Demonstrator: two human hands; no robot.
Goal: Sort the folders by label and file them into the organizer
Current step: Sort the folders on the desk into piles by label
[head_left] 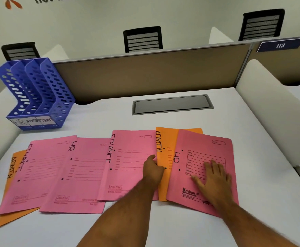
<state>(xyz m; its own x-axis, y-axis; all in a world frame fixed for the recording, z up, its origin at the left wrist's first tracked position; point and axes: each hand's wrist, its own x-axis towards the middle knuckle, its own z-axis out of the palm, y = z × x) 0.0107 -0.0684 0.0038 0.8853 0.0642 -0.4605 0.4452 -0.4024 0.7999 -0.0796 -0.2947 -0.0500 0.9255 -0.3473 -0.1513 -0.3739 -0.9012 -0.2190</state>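
Several folders lie fanned across the white desk [181, 120]. From the left: an orange ADMIN folder [10, 175], a pink FINANCE folder [37, 168], a pink HR folder [85, 175], a pink FINANCE folder [129, 157], an orange ADMIN folder [165, 141] and a pink HR folder [208, 152]. My left hand [152, 168] curls its fingers at the left edge of the right orange ADMIN folder, over the pink FINANCE folder. My right hand [213, 177] lies flat, fingers spread, on the right pink HR folder. The blue organizer [37, 93] at the far left has slots labelled HR, ADMIN, FINANCE.
A grey cable hatch [172, 104] is set into the desk behind the folders. A brown partition [145, 72] runs along the desk's far edge, with black chairs [143, 39] beyond it. A white side divider [270, 111] bounds the right.
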